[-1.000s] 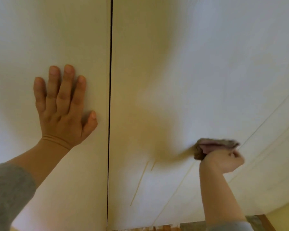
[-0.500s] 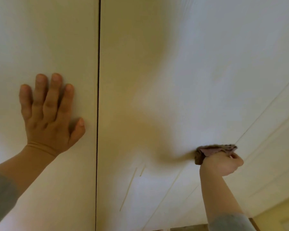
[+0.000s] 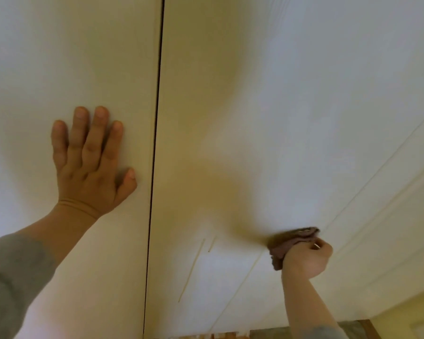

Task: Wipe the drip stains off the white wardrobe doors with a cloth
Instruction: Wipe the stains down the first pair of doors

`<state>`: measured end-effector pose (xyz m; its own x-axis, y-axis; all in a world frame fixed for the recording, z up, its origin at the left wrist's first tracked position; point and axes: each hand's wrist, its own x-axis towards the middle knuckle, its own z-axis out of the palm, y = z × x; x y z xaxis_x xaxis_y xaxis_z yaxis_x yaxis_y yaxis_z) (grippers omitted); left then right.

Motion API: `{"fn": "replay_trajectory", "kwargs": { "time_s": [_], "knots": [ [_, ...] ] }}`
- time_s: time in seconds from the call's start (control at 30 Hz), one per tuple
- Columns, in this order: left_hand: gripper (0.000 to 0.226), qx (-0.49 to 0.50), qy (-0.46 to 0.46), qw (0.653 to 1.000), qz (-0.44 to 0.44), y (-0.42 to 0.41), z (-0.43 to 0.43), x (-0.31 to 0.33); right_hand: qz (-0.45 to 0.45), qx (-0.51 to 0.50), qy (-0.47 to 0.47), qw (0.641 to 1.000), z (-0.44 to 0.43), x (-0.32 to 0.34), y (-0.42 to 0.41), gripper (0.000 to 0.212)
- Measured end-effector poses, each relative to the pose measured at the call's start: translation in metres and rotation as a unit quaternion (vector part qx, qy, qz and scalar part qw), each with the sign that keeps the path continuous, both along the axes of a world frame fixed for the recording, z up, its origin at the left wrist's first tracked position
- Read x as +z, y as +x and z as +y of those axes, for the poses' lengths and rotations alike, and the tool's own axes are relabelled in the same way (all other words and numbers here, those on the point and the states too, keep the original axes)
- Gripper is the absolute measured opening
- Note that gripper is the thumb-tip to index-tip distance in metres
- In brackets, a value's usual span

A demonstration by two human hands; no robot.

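Two white wardrobe doors fill the view, the left door (image 3: 71, 57) and the right door (image 3: 291, 94), split by a dark vertical gap (image 3: 157, 118). My left hand (image 3: 91, 162) lies flat with straight fingers on the left door, close to the gap. My right hand (image 3: 306, 259) grips a bunched brown cloth (image 3: 288, 241) and presses it on the lower part of the right door. A long thin drip stain (image 3: 192, 267) and a shorter one (image 3: 211, 244) run down the right door, left of the cloth.
Faint diagonal lines (image 3: 377, 172) cross the right door at the right. Past the doors' lower edge a strip of wooden and grey floor (image 3: 267, 335) shows, with a yellowish wall (image 3: 406, 316) at the bottom right corner.
The cloth in my right hand has slid a little lower on the right door. My left hand stays flat on the left door; the camera view has shifted.
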<state>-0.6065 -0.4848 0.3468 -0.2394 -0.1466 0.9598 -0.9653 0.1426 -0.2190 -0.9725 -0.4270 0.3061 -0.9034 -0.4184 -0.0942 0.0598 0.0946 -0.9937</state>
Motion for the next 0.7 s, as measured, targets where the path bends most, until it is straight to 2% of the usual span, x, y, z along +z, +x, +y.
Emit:
{"fn": "replay_trajectory", "kwargs": {
  "time_s": [0.13, 0.23, 0.3, 0.37, 0.47, 0.6, 0.7],
  "knots": [
    [0.074, -0.01, 0.072, 0.997, 0.016, -0.004, 0.015, -0.001, 0.03, 0.061, -0.015, 0.998, 0.035, -0.006, 0.024, 0.019],
    [0.072, -0.015, 0.141, 0.988, 0.067, -0.021, 0.043, 0.005, 0.033, 0.099, -0.051, 0.993, 0.067, 0.013, 0.037, 0.017],
    [0.069, -0.027, 0.198, 0.975, 0.1, -0.034, 0.067, 0.011, 0.054, 0.103, -0.038, 0.992, 0.085, 0.02, 0.041, 0.015],
    [0.064, -0.038, 0.256, 0.958, 0.126, -0.044, 0.095, 0.018, 0.081, 0.099, -0.027, 0.991, 0.106, 0.036, 0.041, 0.016],
    [0.059, -0.055, 0.329, 0.927, 0.169, -0.052, 0.14, 0.031, 0.066, 0.109, -0.035, 0.991, 0.146, 0.072, 0.049, 0.013],
    [0.052, -0.084, 0.374, 0.891, 0.242, -0.059, 0.206, 0.052, 0.077, 0.155, -0.028, 0.984, 0.202, 0.112, 0.063, 0.018],
    [0.054, -0.117, 0.418, 0.848, 0.304, -0.06, 0.265, 0.063, 0.051, 0.198, -0.007, 0.979, 0.248, 0.134, 0.072, 0.016]
  ]
}}
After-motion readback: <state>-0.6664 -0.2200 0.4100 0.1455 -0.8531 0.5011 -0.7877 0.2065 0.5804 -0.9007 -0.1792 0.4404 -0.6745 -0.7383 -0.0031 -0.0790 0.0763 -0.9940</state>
